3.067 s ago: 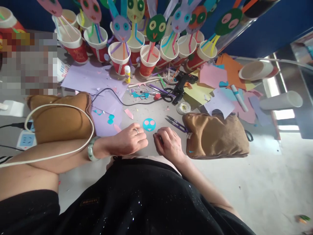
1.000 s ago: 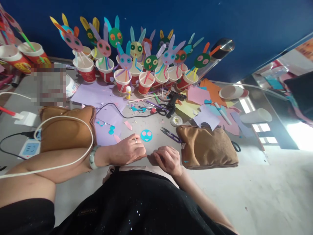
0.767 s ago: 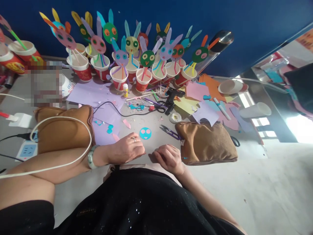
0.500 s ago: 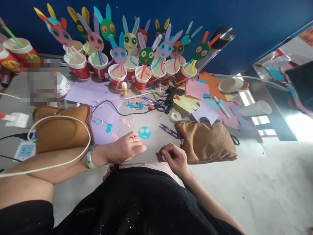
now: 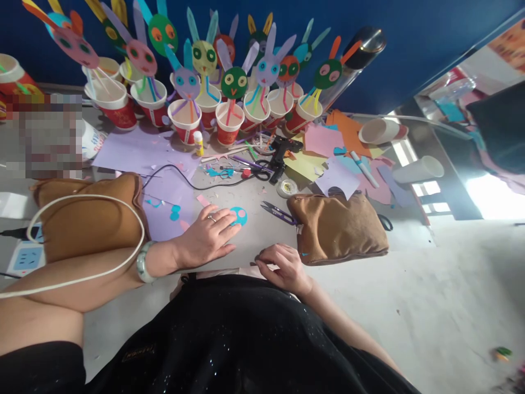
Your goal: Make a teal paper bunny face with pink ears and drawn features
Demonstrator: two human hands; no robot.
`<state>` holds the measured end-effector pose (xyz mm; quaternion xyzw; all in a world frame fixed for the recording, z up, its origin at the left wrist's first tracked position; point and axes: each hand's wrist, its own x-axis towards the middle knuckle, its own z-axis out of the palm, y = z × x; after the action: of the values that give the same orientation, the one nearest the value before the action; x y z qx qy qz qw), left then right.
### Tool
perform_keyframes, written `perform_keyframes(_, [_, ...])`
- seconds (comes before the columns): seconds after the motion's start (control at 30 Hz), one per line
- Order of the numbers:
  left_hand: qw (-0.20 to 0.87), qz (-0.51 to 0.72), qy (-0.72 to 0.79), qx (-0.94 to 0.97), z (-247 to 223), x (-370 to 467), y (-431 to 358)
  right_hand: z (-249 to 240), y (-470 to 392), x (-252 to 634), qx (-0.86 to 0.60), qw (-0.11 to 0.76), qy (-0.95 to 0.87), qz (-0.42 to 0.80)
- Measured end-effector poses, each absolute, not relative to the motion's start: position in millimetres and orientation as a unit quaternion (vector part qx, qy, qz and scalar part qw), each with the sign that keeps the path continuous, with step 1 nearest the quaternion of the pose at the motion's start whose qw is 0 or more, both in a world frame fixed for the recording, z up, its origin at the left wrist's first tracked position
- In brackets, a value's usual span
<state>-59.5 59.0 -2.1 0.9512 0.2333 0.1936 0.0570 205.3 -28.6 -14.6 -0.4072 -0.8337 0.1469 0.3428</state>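
Observation:
My left hand lies on the table with its fingers spread, open, its fingertips on the left side of a round blue paper face. The pink circles on the disc show; its lower left part is covered by my fingers. My right hand rests at the table's front edge, its fingers loosely bent and the thumb apart from them, with nothing visible in it. Beyond it lie the purple-handled thread snips, blades pointing left.
Paper rabbit faces on straws stand in red paper cups along the back. A hot glue gun, tape roll and glue stick lie before them. Brown cushions flank the hands. A white cable loops over my left arm.
My left hand has spread its fingers and reached forward onto the blue paper face. My right hand's fingers have loosened a little. The view has shifted slightly, so the scene sits further left.

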Motion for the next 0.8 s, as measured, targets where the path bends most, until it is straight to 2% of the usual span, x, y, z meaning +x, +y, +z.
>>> perform_keyframes(0.3, [0.022,0.168,0.226,0.959,-7,-59,58,-14,-32,213,-0.411,0.344,-0.841,0.073])
perform_keyframes(0.8, [0.0,0.143,0.25,0.958,-12,-57,56,-6,-17,217,-0.388,0.339,-0.856,0.043])
